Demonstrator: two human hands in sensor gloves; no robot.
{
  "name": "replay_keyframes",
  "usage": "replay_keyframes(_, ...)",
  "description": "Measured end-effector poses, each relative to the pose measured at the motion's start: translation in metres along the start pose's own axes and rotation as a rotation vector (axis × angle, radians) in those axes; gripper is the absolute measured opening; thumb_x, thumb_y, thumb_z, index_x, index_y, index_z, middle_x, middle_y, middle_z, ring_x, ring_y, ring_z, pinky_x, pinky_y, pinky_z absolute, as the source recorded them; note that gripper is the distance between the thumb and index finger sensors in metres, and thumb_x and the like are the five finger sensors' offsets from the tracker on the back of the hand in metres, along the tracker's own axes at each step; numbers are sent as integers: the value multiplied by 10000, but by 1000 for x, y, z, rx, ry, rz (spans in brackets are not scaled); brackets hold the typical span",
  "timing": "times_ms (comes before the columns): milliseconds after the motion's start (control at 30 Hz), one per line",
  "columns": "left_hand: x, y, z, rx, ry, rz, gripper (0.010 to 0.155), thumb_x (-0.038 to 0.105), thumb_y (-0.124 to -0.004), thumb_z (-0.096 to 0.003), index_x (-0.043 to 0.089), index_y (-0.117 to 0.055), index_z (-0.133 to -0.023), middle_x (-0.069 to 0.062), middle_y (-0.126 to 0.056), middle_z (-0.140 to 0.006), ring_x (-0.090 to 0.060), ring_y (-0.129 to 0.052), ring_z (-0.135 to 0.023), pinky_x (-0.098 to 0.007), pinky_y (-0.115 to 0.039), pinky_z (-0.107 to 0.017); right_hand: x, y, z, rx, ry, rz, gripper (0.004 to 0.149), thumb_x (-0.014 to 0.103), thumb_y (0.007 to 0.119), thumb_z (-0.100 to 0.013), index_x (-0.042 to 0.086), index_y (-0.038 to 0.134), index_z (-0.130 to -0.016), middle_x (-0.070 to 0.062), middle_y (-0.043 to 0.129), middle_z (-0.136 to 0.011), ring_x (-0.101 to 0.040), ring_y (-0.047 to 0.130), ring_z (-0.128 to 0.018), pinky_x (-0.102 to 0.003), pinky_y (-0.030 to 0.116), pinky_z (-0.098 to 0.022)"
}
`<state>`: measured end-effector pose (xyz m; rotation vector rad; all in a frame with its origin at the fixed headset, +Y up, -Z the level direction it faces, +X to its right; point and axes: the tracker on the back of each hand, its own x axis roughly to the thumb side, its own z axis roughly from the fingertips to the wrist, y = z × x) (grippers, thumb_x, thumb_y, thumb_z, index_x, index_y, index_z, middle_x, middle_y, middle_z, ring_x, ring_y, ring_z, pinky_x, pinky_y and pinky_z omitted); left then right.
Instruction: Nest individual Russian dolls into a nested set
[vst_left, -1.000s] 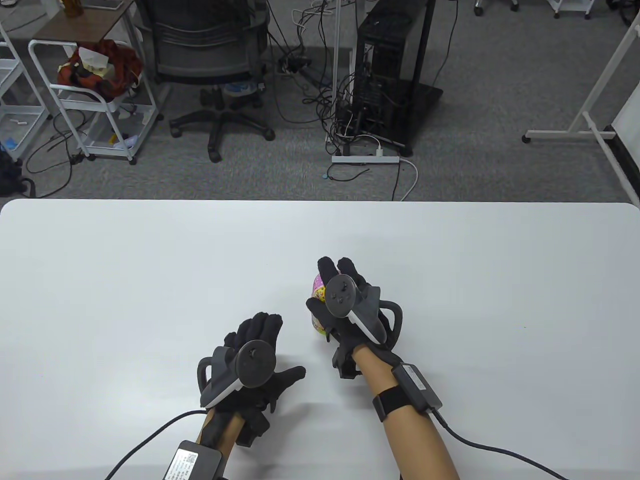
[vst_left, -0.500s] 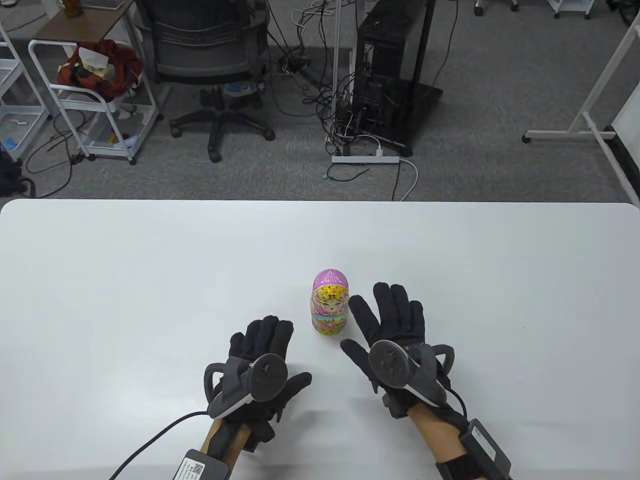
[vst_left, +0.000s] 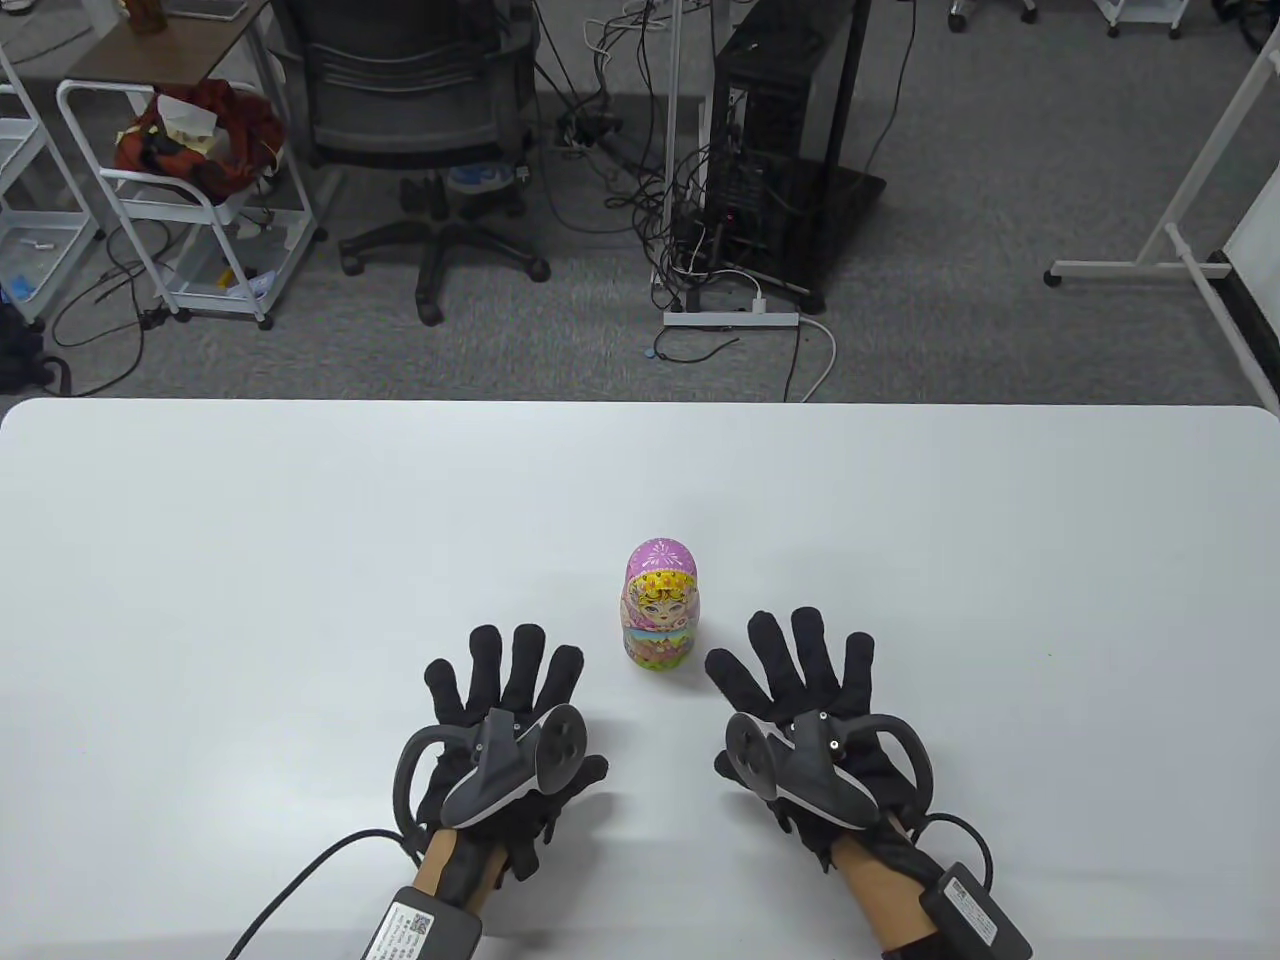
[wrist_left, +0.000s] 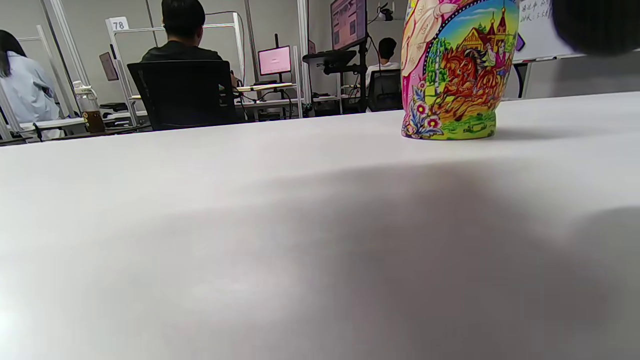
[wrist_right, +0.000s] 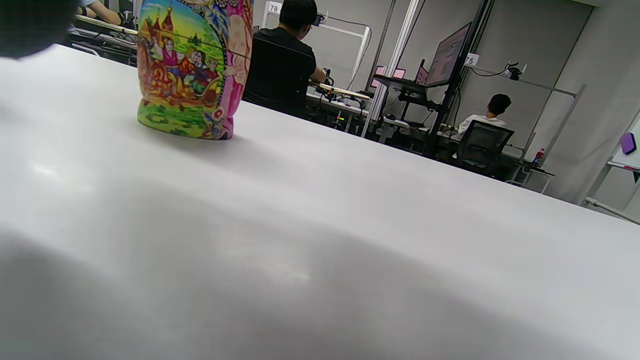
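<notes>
One closed Russian doll (vst_left: 660, 606) with a pink head and a painted face stands upright on the white table (vst_left: 300, 520), between my two hands. Its painted lower body shows in the left wrist view (wrist_left: 452, 75) and the right wrist view (wrist_right: 192, 70). My left hand (vst_left: 510, 700) lies flat on the table with fingers spread, left of the doll and apart from it. My right hand (vst_left: 800, 680) lies flat with fingers spread, right of the doll and apart from it. Both hands hold nothing.
Beyond the table's far edge lies the floor with an office chair (vst_left: 420, 110), a white cart (vst_left: 190, 190), a computer tower (vst_left: 775, 150) and cables. No other doll shows on the table.
My right hand let go of the doll and drew back to the right; the doll now stands alone. Both hands spread their fingers and settled flat on the table.
</notes>
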<state>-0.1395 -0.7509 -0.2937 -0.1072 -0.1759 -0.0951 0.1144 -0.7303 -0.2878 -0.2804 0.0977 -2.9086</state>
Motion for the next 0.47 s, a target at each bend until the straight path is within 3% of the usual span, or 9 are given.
replay_keyframes(467, -2, 3, -1, 47, -21, 28, 1022, 821, -624, -373, 362, -57, -1088, -35, 46, -1154, -469, -27, -1072, -786, -106, -629, 0, 9, -4, 41, -19, -77, 920, 750, 695, -376, 526, 18, -957, 71, -163, -1080, -309, -81, -1063, -686, 71, -734)
